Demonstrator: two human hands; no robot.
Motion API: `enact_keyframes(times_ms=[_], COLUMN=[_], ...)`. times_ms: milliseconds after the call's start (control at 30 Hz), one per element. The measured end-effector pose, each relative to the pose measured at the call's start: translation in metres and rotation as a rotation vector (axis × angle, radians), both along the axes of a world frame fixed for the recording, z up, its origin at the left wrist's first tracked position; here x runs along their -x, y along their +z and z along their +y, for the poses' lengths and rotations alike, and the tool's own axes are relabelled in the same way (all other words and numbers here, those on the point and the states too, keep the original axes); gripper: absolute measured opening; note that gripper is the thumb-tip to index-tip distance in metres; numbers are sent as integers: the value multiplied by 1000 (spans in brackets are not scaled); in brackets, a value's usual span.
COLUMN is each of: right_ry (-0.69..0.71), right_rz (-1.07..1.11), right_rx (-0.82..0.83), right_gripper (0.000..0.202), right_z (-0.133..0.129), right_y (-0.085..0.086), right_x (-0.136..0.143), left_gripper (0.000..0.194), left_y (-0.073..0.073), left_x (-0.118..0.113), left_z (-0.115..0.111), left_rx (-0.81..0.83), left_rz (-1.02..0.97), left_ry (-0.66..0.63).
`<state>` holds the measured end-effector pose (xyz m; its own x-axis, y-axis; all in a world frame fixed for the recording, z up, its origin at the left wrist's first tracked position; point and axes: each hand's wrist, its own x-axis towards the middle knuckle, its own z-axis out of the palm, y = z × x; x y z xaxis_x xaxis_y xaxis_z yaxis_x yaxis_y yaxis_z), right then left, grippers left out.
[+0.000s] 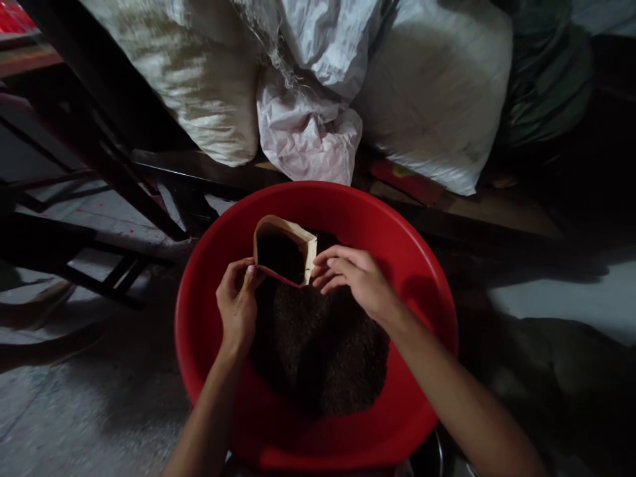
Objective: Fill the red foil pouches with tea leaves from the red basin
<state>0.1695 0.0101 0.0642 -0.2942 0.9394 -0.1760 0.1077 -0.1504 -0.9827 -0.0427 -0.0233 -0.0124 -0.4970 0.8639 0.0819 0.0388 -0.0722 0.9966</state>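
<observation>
My left hand (237,298) pinches the lower left edge of a small paper bag (310,260) between thumb and fingers. The bag's mouth faces me, its inside is dark, and I cannot tell how full it is. Beside its right side is my right hand (355,275), fingers stretched out and slightly apart; the fingertips are at the bag's edge, possibly touching it. Both hands are over a big round red basin (405,404). A heap of dark, loose, dry-looking bits (318,344), perhaps tea leaves, lies in the basin.
Large white woven sacks (437,86) stand on a low wooden bench (517,212) behind the basin. A crumpled whitish sack (311,126) hangs close to the basin's far rim. Dark wooden furniture (119,265) stands at left on the concrete floor (59,411). Another person's feet (40,308) show at the left edge.
</observation>
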Motion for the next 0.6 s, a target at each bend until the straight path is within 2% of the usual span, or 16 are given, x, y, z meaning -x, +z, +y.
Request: enact_keyframes(times_ms=[67,133,200,233,300,333,400,433,500,600], right_ry=[-113,-126,27,130,287,340,469,518,566,562], right_rz=[-99,-463,-833,-943,-987,-987,-1025,-1051,-1094,-1057], right_rx=[-58,-76,1,58,132,127,43,-9,-76,-71], right_gripper=[29,35,42,44,52,65,90,92,82,70], right_z=[6,10,4,-4,-31,-47,-78,-90,-104,-102], right_y=[-11,-36,-67,-81,-105,-113,-123,-125,-128,-132], right_x=[-13,-26,-33,-34,-31,-28,-23,-22,-22,-26], left_gripper=[28,28,28,28,27,26,26,27,27,29], left_y=[1,1,0,-1,-3,-4,-6,-7,-8,-9], left_x=[0,0,0,0,0,0,1,1,2,4], left_z=[0,0,0,0,0,0,0,0,1,3], left_rx=[-5,-18,-34,-39,-43,-44,-51,-58,-60,-35], left_rz=[-10,-27,-53,-68,-95,-101,-102,-101,-103,-109], left_ry=[-3,-9,-13,-15,-19,-24,-33,-35,-31,-21])
